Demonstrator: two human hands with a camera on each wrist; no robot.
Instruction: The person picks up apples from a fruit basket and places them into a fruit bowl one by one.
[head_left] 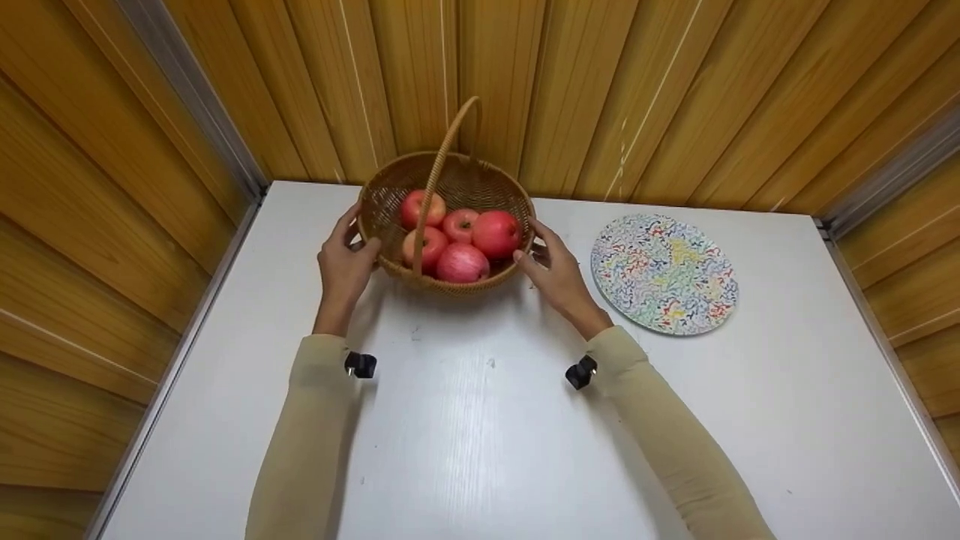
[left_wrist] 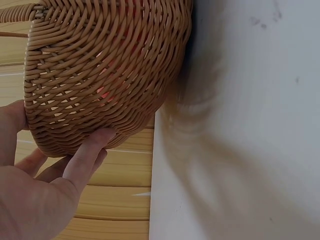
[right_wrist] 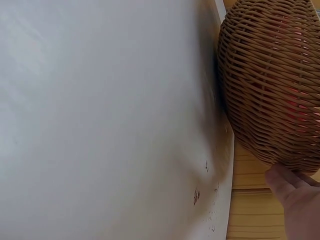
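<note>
A brown wicker basket (head_left: 487,186) with a tall arched handle (head_left: 438,161) stands near the back edge of the table. Several red apples (head_left: 463,264) lie together inside it. From the left side, my left hand (head_left: 347,262) holds the basket, thumb near the rim and fingers against the woven wall, as the left wrist view shows. My right hand (head_left: 556,276) grips the opposite side, thumb toward the front. In the right wrist view its fingers (right_wrist: 282,182) press against the weave, while the thumb is out of sight there.
To the right of the basket lies a round, multicoloured speckled mat (head_left: 666,274) on the white table (head_left: 472,420). Wood-patterned panels (head_left: 585,90) rise right behind the table's back edge and along both sides.
</note>
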